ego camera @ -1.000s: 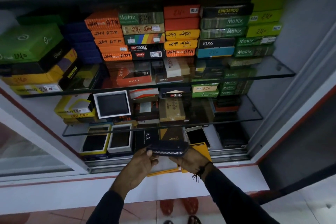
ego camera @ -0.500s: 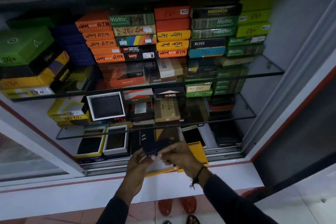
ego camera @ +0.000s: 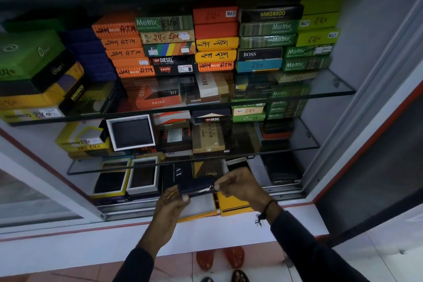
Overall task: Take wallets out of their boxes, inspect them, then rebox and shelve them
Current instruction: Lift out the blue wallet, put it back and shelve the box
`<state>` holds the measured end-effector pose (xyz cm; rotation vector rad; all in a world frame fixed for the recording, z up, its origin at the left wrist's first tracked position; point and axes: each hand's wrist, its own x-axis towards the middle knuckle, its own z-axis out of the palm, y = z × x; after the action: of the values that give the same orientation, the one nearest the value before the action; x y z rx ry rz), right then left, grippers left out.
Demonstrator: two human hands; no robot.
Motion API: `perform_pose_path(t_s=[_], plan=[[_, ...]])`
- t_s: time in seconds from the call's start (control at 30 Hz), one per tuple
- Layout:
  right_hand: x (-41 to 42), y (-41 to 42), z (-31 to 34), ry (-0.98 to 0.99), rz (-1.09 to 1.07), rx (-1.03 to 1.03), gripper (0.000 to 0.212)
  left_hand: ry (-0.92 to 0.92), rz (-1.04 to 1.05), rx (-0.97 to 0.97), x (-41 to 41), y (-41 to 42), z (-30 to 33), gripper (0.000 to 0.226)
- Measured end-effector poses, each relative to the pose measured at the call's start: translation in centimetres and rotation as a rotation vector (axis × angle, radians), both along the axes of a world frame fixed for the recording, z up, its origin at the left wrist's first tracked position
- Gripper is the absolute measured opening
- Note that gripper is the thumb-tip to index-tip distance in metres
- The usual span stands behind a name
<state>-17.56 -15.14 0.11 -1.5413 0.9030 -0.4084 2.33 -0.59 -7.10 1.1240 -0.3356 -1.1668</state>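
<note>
A dark navy wallet (ego camera: 196, 187) is held level in front of the cabinet's bottom shelf. My left hand (ego camera: 172, 207) grips its left end from below. My right hand (ego camera: 240, 186) pinches its right end, where a bit of clear wrap shines. Under the hands an open yellow box (ego camera: 231, 206) and a white-lined tray (ego camera: 200, 208) lie at the shelf's front edge. Beside them stand a black A|X box (ego camera: 176, 176) and a black-and-gold box (ego camera: 207, 168).
Glass shelves (ego camera: 332, 89) carry stacked wallet boxes: orange Balisi (ego camera: 123, 51), green Motrix (ego camera: 269, 30), Diesel (ego camera: 170, 60), Boss (ego camera: 258, 54). Open display boxes (ego camera: 130, 134) show dark wallets at left. A sliding glass door (ego camera: 34, 190) stands left; the metal track (ego camera: 128, 210) runs along the front.
The wallet was raised slightly and turned more edge-on. My right hand shifted from underneath it to pinching its right end. The view drifted a little left.
</note>
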Motion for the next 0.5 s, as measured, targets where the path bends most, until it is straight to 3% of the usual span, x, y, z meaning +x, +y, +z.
perform_pose_path(t_s=[0.1, 0.13, 0.23, 0.33, 0.43, 0.5], plan=[[-1.9, -2.5, 0.2, -0.078, -0.017, 0.134, 0.018, 0.122, -0.02, -0.067, 1.2, 0.3, 0.0, 0.104], [-2.2, -2.8, 0.0, -0.092, -0.007, 0.171, 0.019, 0.137, -0.051, -0.076, 1.1, 0.4, 0.3, 0.1], [-2.1, -2.8, -1.3, -0.175, 0.016, 0.327, 0.029, 0.162, -0.142, -0.13, 0.2, 0.3, 1.4, 0.046], [-1.4, -2.3, -2.6, -0.268, 0.031, 0.499, 0.047, 0.211, -0.199, -0.173, 0.2, 0.8, 2.0, 0.053], [-0.9, -2.4, -3.4, -0.236, 0.053, 0.516, 0.037, 0.236, -0.163, -0.172, 0.9, 2.1, 1.7, 0.034], [-0.6, -2.7, -3.9, -0.201, 0.068, 0.513, 0.032, 0.26, -0.176, -0.164, 1.4, 3.0, 1.5, 0.033]])
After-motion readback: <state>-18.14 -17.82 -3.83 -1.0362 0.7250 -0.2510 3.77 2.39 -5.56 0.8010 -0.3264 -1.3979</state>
